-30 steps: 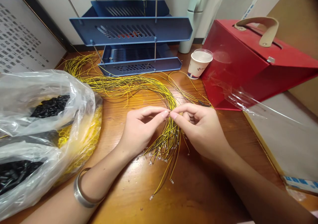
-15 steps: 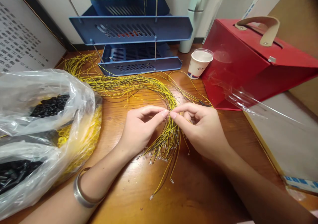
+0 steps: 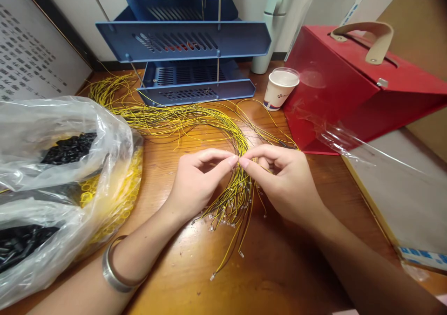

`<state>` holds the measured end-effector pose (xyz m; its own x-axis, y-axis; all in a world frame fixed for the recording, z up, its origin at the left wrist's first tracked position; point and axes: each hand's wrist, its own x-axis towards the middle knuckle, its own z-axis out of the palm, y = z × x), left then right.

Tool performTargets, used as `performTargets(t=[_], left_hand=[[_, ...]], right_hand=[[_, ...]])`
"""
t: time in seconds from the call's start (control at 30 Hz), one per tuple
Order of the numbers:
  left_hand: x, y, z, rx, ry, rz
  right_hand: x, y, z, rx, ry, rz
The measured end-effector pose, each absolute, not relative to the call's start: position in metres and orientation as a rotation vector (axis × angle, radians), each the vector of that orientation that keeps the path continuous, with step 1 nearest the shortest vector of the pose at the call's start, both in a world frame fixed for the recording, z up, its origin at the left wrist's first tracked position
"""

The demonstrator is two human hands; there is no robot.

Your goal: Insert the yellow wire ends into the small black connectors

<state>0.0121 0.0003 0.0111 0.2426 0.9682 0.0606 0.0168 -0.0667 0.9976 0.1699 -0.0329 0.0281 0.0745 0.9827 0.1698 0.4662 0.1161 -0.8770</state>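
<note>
My left hand (image 3: 199,177) and my right hand (image 3: 284,180) meet over the wire bundle. Each is closed in a pinch of thumb and forefinger, tip to tip with the other. Whatever lies between the fingertips is too small to make out. Beneath them runs a thick bundle of thin yellow and black wires (image 3: 195,114), curving from the back left toward me. Their near ends fan out below my hands and carry small clear tips (image 3: 228,217). A bit of yellow wire shows by the curled fingers of my right hand.
Clear plastic bags (image 3: 115,119) of small black parts and yellow wire loops stand left. A blue file tray (image 3: 181,40) is at the back, with a paper cup (image 3: 279,91), a pale flask (image 3: 270,40) and a red box (image 3: 314,86) to the right. All stand on a wooden table (image 3: 181,277).
</note>
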Motion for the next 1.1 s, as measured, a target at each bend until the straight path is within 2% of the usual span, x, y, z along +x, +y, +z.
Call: performTargets(t=[0.6, 1.1], left_hand=[[0.0098, -0.0021, 0.0108, 1.498, 0.99, 1.088], [0.0099, -0.0013, 0.0088, 1.485, 1.064, 1.154]], right_hand=[[0.1714, -0.0311, 0.0306, -1.439, -1.351, 0.981], [0.1696, -0.0309, 0.0319, -1.407, -1.323, 1.015]])
